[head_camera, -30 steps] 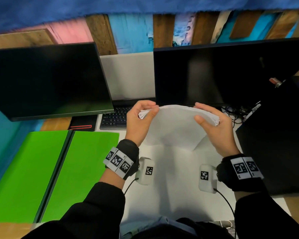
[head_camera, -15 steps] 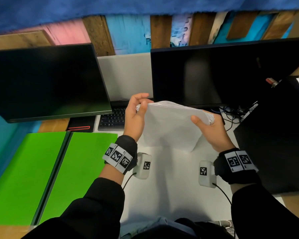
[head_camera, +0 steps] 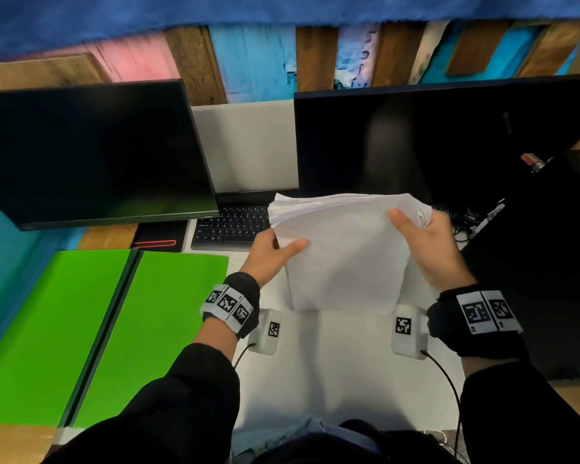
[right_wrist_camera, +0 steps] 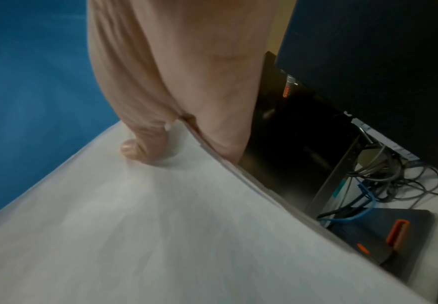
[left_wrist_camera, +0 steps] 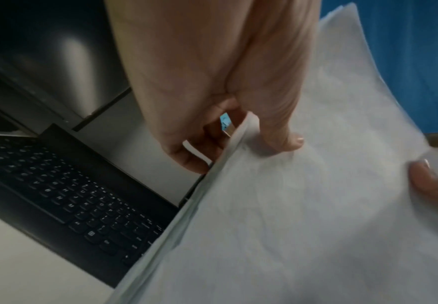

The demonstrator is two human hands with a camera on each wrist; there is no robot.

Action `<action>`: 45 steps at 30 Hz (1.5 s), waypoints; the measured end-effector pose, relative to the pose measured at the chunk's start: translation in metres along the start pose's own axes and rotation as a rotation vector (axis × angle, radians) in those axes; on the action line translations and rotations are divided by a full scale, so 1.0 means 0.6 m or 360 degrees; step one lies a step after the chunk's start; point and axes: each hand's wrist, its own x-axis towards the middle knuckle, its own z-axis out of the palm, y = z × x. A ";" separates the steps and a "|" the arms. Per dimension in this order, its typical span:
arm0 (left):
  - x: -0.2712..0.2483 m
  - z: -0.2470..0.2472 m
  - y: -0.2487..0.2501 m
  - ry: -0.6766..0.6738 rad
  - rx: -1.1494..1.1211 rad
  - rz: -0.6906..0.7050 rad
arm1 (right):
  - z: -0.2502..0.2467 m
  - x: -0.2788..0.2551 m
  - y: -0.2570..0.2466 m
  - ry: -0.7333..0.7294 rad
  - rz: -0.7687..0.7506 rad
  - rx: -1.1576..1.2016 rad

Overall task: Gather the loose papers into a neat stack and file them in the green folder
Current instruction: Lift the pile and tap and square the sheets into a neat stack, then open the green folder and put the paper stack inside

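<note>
Sliding down from the top corner, the left hand [head_camera: 272,254] is now pinching the papers' [head_camera: 344,252] left edge; the right hand [head_camera: 429,242] is gripping the right. Squaring seems nearly finished. The green folder [head_camera: 108,329] is lying open at nine o'clock.

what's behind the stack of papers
Behind the stack of papers sit a laptop keyboard and the right monitor; the keyboard's right part is covered.

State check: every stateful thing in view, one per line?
papers: gathered, held upright off the desk in both hands
folder: open flat, no papers in it
left hand: grips stack's left edge
right hand: grips stack's right edge
left monitor: dark
right monitor: dark
</note>
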 end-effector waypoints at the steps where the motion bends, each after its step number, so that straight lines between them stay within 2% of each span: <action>1: -0.002 0.006 0.006 -0.0037 -0.0003 -0.0009 | -0.002 0.001 -0.005 -0.0016 -0.0011 0.0001; 5: 0.001 0.024 0.029 0.0050 -0.0077 0.0035 | -0.014 0.010 -0.017 0.0040 -0.0038 0.0063; 8: 0.006 0.038 0.032 0.0201 -0.0205 0.0029 | -0.029 0.008 0.007 0.0037 0.0125 0.0052; 11: 0.008 0.052 0.026 0.0289 -0.0274 0.0007 | -0.039 -0.013 0.054 -0.0201 0.0443 -0.0006; 13: 0.010 0.055 0.017 0.0337 -0.0279 -0.0039 | -0.040 -0.028 0.085 -0.0334 0.0521 -0.0068; 16: 0.014 0.050 -0.012 0.0175 -0.0268 -0.0225 | -0.045 -0.027 0.117 -0.0184 0.0508 -0.0179; 18: 0.008 0.047 -0.034 -0.0037 -0.0104 -0.0406 | -0.051 -0.022 0.127 -0.0133 0.0530 -0.0201; 20: -0.004 0.046 -0.062 -0.0141 0.0055 -0.0526 | -0.054 -0.018 0.128 -0.0085 0.0580 -0.0142; 23: -0.020 0.056 -0.083 0.0015 0.0001 -0.0472 | -0.050 -0.024 0.127 -0.0051 0.0729 0.0121; 25: -0.027 0.057 -0.093 0.0137 -0.0019 -0.0471 | -0.041 -0.038 0.136 -0.0119 0.0904 0.0207; 27: -0.031 0.047 -0.102 0.0172 -0.0039 -0.0505 | -0.024 -0.052 0.154 -0.0208 0.1059 0.0198; 29: -0.035 0.026 -0.116 0.0152 -0.0036 -0.0588 | -0.005 -0.058 0.181 -0.0210 0.1127 0.0015; 32: -0.046 -0.021 -0.143 0.0144 0.0015 -0.0739 | 0.034 -0.053 0.195 -0.0176 0.1009 -0.0288; 35: -0.072 -0.102 -0.164 0.0206 0.0092 -0.0806 | 0.075 -0.046 0.193 -0.0177 0.0968 -0.0331; 37: -0.096 -0.182 -0.184 0.0321 0.0211 -0.0825 | 0.110 -0.046 0.189 -0.0202 0.0984 -0.0334; 40: -0.134 -0.324 -0.214 0.0413 0.0657 -0.0813 | 0.178 -0.052 0.180 -0.0219 0.1046 -0.0226; 43: -0.173 -0.470 -0.237 0.0366 0.1115 -0.1011 | 0.268 -0.054 0.170 -0.0271 0.1059 -0.0134; 45: -0.199 -0.566 -0.260 0.0424 0.1293 -0.1163 | 0.334 -0.053 0.171 -0.0291 0.1046 -0.0094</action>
